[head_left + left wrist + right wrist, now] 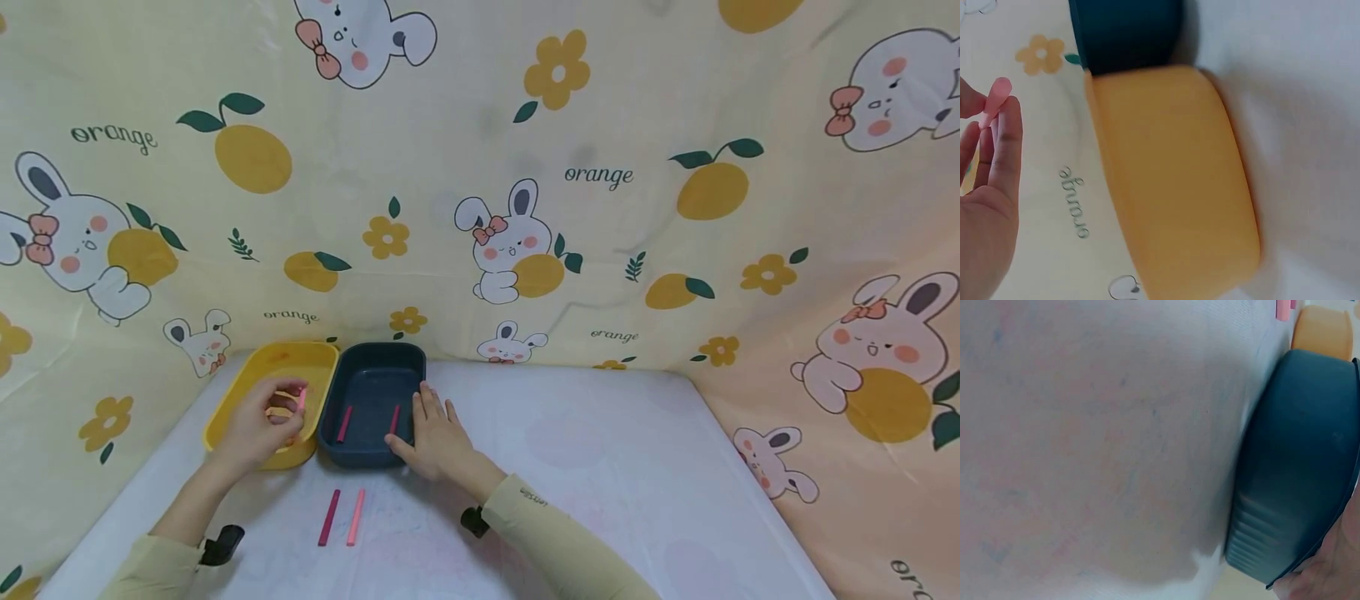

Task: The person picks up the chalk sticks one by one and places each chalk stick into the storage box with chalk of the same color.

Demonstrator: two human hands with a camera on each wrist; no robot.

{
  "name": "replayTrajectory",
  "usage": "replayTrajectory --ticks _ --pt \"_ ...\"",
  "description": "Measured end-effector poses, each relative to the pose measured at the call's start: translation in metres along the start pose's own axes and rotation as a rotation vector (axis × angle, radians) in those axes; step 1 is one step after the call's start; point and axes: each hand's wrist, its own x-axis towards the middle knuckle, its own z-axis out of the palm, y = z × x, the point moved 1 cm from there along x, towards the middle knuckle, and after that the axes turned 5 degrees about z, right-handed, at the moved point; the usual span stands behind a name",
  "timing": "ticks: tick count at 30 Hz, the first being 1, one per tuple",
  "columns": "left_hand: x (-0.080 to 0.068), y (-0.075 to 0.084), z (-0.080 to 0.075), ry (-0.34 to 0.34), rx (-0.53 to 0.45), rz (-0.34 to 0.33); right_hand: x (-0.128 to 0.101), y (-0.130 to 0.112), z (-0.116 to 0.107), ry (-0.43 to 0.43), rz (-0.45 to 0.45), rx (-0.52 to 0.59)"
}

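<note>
A yellow tub [255, 379] and a dark blue tub [371, 367] stand side by side at the back of the white table. My left hand [262, 425] hovers over the yellow tub and pinches a light pink stick [302, 399], which also shows between the fingertips in the left wrist view [992, 101]. My right hand [435, 433] rests with straight fingers against the blue tub's right rim. Two dark pink sticks [344, 423] lie inside the blue tub. On the table in front lie a dark pink stick [328, 517] and a light pink stick [356, 517].
A cloth backdrop [600, 175] printed with rabbits and oranges rises behind the table and along both sides. The white tabletop [637, 467] stretches to the right of the tubs. The yellow tub's wall [1172, 181] and the blue tub's wall [1297, 469] fill the wrist views.
</note>
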Motion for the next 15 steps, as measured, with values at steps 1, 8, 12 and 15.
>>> replayTrajectory --ticks 1,8,12,15 --pt "0.002 -0.003 -0.002 -0.001 0.005 -0.005 0.0 0.0 0.0 -0.002 0.0 -0.001" --pt "0.012 -0.028 -0.013 -0.049 0.068 -0.056 0.0 -0.001 -0.002 0.008 -0.001 0.011" --pt "0.017 -0.043 -0.019 -0.106 0.113 -0.098 -0.001 -0.001 -0.003 0.005 -0.001 0.013" --pt "0.021 -0.052 -0.023 -0.162 0.129 -0.135 -0.001 -0.002 -0.002 0.005 -0.001 0.012"
